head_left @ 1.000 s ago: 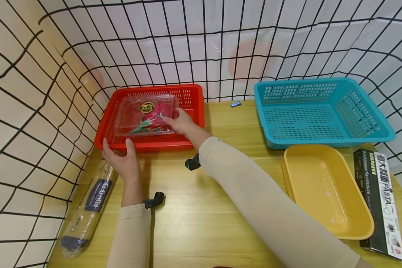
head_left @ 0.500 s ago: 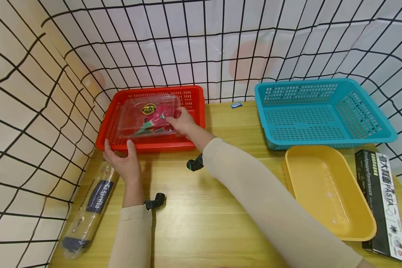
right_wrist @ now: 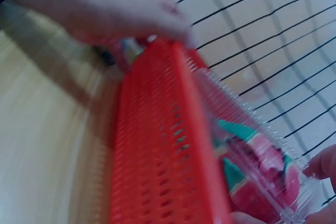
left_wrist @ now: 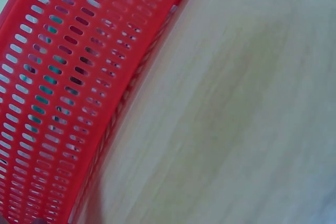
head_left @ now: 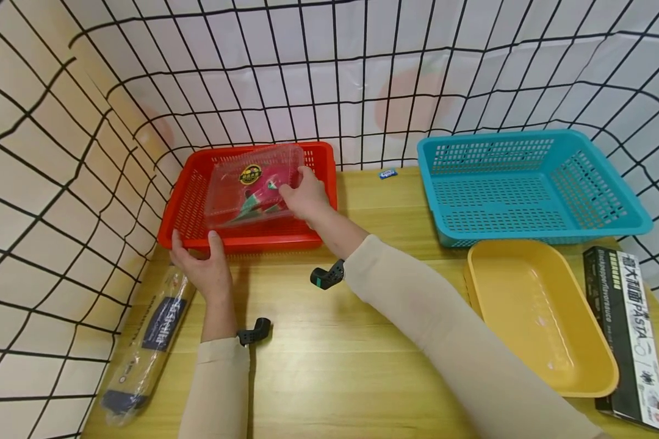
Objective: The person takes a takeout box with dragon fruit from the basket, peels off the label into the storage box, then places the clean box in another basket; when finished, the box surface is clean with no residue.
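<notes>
A clear plastic clamshell box (head_left: pixel 227 189) with a black-and-gold label holds red pieces with green-and-white rinds, like watermelon slices (right_wrist: pixel 262 163). My right hand (head_left: pixel 309 194) grips its right end, thumb near the front side and fingers at the far side. In the head view the box lies slanted inside the red basket (head_left: pixel 269 241), its right end higher than its left. At the basket's front left corner, my left hand (head_left: pixel 204 265) holds the rim. The left wrist view is filled mostly by the basket's slotted wall (left_wrist: pixel 68 77) and the tabletop.
A bag of spaghetti (head_left: pixel 156 335) lies at the left, below my left hand. At the right stand a blue basket (head_left: pixel 500 233), a yellow tub (head_left: pixel 527 305) and a black-and-white pasta box (head_left: pixel 628 335). A small blue packet (head_left: pixel 387 174) lies by the black wire grid (head_left: pixel 362 91).
The clear box has shifted right and turned inside the red basket, its right end rising with my right hand. My left hand has stayed at the basket's rim.
</notes>
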A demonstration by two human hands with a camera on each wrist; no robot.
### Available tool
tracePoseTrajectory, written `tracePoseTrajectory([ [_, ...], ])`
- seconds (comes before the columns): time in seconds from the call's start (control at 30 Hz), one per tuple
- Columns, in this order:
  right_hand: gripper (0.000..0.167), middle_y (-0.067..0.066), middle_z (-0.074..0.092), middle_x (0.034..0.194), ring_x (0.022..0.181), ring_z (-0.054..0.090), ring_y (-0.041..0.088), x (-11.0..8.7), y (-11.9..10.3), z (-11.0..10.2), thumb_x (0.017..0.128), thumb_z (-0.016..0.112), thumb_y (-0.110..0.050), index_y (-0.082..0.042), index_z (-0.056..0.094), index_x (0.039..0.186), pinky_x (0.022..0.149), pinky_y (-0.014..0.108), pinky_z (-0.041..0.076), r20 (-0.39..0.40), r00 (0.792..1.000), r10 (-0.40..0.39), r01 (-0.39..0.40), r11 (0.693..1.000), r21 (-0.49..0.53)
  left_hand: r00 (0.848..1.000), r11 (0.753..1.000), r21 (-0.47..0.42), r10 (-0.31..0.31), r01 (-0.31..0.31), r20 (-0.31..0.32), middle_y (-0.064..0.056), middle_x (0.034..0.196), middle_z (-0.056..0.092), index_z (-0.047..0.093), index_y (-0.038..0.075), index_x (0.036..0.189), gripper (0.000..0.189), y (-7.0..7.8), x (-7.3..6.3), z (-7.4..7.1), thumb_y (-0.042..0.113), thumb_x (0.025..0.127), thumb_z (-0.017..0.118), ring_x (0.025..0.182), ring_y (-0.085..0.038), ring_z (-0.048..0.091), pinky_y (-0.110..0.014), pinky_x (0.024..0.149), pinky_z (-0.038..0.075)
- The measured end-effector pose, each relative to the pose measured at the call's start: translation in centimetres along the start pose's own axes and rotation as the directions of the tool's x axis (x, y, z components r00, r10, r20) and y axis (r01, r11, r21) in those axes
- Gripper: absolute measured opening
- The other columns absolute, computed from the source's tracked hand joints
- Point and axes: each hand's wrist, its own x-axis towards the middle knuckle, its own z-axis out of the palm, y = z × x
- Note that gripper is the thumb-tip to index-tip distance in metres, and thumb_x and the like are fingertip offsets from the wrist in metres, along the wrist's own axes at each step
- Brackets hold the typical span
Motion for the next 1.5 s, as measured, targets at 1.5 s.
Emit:
tracePoseTrajectory([
  [1.5, 0.054, 0.008, 0.051, 0.143, 0.111, 0.069, 0.021, -14.3, 8.2, -11.8, 0.108, 0.042, -0.012, -0.015, 0.027, 0.16, 0.087, 0.047, 0.061, 0.093, 0.978, -0.185, 0.062, 0.691, 0.72, 1.0, 0.999, 0.039, -0.009, 0.009, -0.008, 0.0, 0.171, 0.013, 0.032, 0.028, 0.158, 0.075, 0.1, -0.2, 0.0, 0.042, 0.094, 0.069, 0.16, -0.02, 0.007, -0.041, 0.13, 0.014],
])
